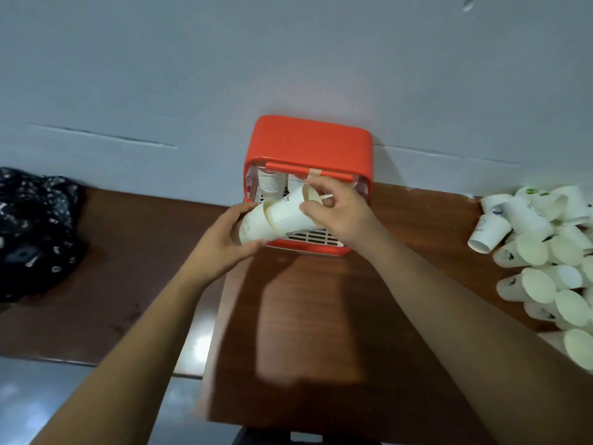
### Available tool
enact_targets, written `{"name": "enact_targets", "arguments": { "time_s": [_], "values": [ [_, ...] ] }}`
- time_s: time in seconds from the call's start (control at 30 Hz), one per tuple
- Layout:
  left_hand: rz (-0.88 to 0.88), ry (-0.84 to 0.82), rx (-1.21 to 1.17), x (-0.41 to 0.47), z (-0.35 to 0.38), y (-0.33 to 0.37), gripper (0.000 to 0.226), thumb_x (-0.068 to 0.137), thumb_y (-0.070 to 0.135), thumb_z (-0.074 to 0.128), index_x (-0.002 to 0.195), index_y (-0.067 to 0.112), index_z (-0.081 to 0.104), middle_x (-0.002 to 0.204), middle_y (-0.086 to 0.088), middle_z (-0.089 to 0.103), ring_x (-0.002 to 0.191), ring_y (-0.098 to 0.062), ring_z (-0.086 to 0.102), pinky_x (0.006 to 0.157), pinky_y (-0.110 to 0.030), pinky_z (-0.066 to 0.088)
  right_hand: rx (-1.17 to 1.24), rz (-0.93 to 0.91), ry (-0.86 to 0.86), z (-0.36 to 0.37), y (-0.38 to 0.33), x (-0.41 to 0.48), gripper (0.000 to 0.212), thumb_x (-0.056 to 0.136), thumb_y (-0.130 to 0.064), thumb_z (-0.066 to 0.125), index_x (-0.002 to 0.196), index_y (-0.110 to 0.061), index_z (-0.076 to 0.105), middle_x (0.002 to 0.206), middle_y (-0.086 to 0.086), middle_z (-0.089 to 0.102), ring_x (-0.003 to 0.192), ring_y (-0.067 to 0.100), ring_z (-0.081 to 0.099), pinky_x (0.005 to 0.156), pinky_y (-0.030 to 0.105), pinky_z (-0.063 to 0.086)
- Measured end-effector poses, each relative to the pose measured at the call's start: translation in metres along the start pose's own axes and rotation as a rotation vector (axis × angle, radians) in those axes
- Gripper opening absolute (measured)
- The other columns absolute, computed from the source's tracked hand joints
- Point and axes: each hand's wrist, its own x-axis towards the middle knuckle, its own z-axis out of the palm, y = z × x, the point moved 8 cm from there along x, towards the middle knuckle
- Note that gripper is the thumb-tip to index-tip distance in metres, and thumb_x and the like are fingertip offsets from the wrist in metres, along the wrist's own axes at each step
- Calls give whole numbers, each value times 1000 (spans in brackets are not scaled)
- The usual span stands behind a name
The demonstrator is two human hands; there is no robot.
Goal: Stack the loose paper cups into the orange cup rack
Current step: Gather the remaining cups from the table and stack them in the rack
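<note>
The orange cup rack stands against the wall at the table's far edge, its front open, with a stack of white cups inside at the left. In front of its opening I hold a short nested stack of paper cups tilted on its side. My left hand grips the stack's lower left end. My right hand pinches the rim of the uppermost cup at the stack's right end. A large pile of loose paper cups lies on the table at the right.
A dark patterned cloth bundle lies on the brown bench at the left. The brown wooden table stretches toward me below the rack. A pale wall rises behind everything.
</note>
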Motion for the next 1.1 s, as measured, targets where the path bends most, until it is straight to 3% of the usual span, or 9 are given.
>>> {"name": "enact_targets", "arguments": {
  "time_s": [0.17, 0.27, 0.37, 0.43, 0.53, 0.67, 0.83, 0.97, 1.1],
  "values": [
    [3, -22, -83, 28, -3, -8, 60, 81, 10, 81, 132, 17, 51, 127, 8, 62, 114, 4, 58, 90, -9, 43, -14, -75, -27, 30, -18, 20, 70, 72, -40, 72, 138, -25, 54, 134, -6, 58, 119, 11, 58, 103, 41, 48],
    [0, -30, -101, 42, -1, -19, 60, 82, 15, 81, 133, 18, 51, 128, 8, 61, 117, 1, 58, 93, -16, 46, -25, -75, -57, 46, -8, 30, 73, 65, -47, 74, 133, -27, 58, 133, -8, 60, 120, 12, 58, 103, 43, 48],
    [-32, -39, -76, 50, -3, -40, 57, 78, 26, 84, 127, 27, 56, 126, 9, 63, 118, -9, 59, 100, -28, 48, -7, -76, -61, 52, 7, 35, 61, 65, -38, 80, 122, -46, 58, 126, -12, 61, 118, 10, 60, 101, 44, 50],
    [-43, -15, -21, 52, -5, -50, 58, 74, 30, 84, 125, 32, 57, 126, 5, 59, 116, -9, 57, 98, -17, 44, 15, -51, -43, 55, 16, 38, 69, 62, -38, 83, 123, -49, 54, 126, -11, 58, 119, 11, 58, 102, 44, 49],
    [-10, -8, 94, 56, -6, -56, 65, 74, 33, 83, 133, 26, 58, 121, 4, 54, 109, -8, 53, 92, -15, 43, -66, -73, -37, 64, 21, 41, 91, 60, -42, 85, 141, -29, 45, 134, -5, 52, 123, 14, 53, 104, 41, 47],
    [-17, -9, 101, 59, -5, -68, 61, 81, 25, 81, 136, 29, 55, 125, 10, 61, 110, -3, 58, 94, -24, 48, -210, -151, -21, 75, 21, 45, 80, 72, -24, 85, 141, -17, 46, 137, -1, 51, 125, 14, 48, 107, 33, 41],
    [4, -81, 145, 62, -1, -75, 58, 88, 22, 74, 142, 24, 51, 139, 12, 55, 125, -1, 51, 98, -5, 35, -327, -128, -48, 90, 36, 52, 77, 78, -20, 81, 144, -15, 43, 144, 1, 47, 129, 16, 44, 100, 19, 30],
    [-29, -156, 74, 59, 2, -89, 66, 84, 21, 79, 143, 20, 49, 135, 7, 55, 121, 9, 51, 94, -2, 36, -396, -117, -124, 105, 49, 59, 82, 79, -15, 79, 150, -14, 38, 150, 5, 44, 136, 19, 40, 104, 22, 27],
    [-25, -53, 301, 62, -4, -106, 60, 86, 33, 77, 140, 23, 54, 136, 1, 53, 114, 6, 44, 87, 5, 29, -485, -123, -124, 114, 55, 68, 81, 79, -14, 80, 149, -14, 40, 150, 7, 45, 137, 23, 42, 108, 28, 30]
  ]
}}
